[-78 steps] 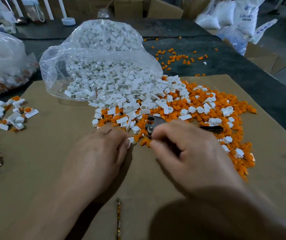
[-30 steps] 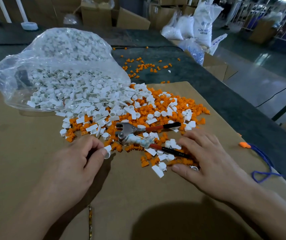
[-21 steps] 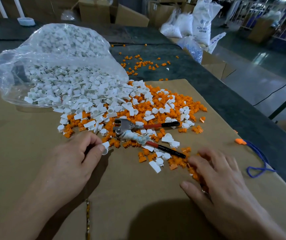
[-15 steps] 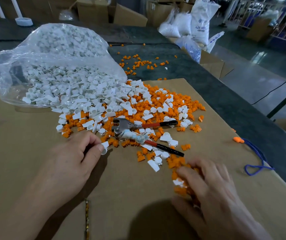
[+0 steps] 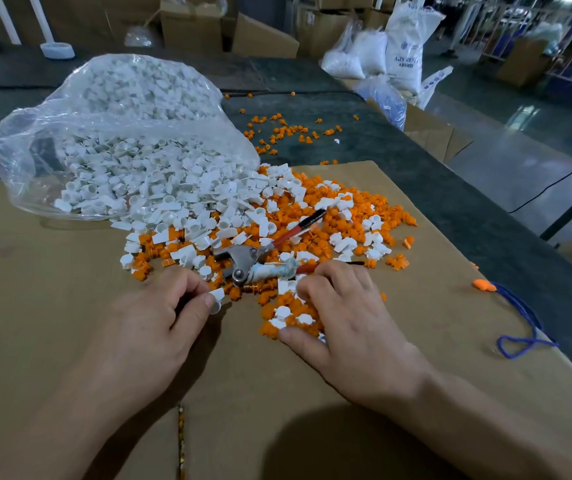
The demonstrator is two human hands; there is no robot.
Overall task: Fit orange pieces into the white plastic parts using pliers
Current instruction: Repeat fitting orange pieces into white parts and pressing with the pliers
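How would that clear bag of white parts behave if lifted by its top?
Probably floppy: the clear bag is thin, crinkled film sagging over its load. Its mouth gapes open sideways, so white parts would likely spill out.

Orange pieces (image 5: 391, 216) heaped, white plastic parts (image 5: 180, 188) mixed among them; red-handled pliers (image 5: 246, 258) lying on top, handles spread

The white sack (image 5: 408, 39) at the back reads roughly "ABS RES…", the rest blurred.
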